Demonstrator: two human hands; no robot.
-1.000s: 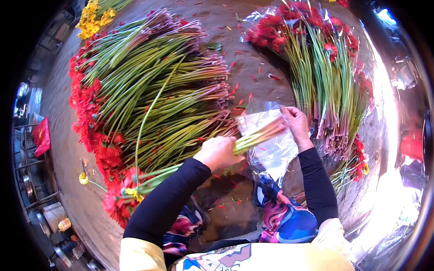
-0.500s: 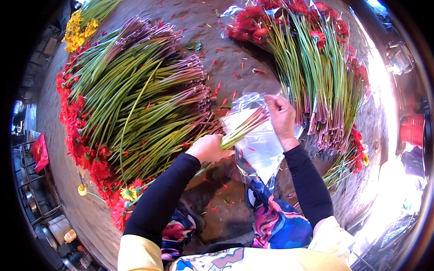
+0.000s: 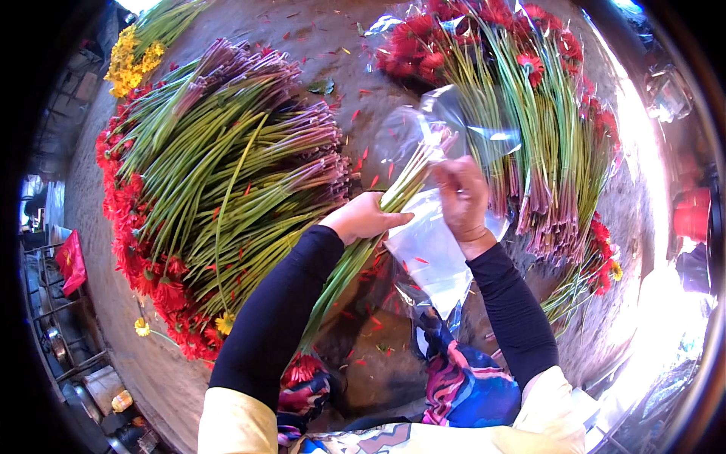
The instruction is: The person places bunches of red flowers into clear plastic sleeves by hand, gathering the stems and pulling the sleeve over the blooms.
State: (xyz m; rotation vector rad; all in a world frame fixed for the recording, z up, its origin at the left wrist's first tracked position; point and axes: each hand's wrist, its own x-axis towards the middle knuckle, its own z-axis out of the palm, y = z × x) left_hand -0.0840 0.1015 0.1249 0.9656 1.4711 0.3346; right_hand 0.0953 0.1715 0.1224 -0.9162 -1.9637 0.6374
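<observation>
My left hand (image 3: 367, 218) is closed round a bunch of red gerberas (image 3: 333, 280). Their cut stem ends point up and away to the right, and a red bloom (image 3: 302, 368) shows at the low end, by my left knee. My right hand (image 3: 463, 195), slightly blurred, has its fingers curled at a clear plastic sleeve (image 3: 495, 136) that billows up beside the stem ends. Below that hand, a stack of white and clear sleeves (image 3: 435, 253) lies over my right knee.
A large heap of red gerberas (image 3: 234, 166) lies at left, stems inward. Sleeved gerbera bunches (image 3: 522, 113) are piled at right. Yellow flowers (image 3: 132, 60) lie far left. Loose petals and a leaf (image 3: 321, 86) litter the brown ground. Metal racks (image 3: 72, 356) stand beyond the left edge.
My left hand has lifted the gerbera bunch away from the heap, up and to the right. The clear sleeve has risen off the stack and opened out near the stem ends.
</observation>
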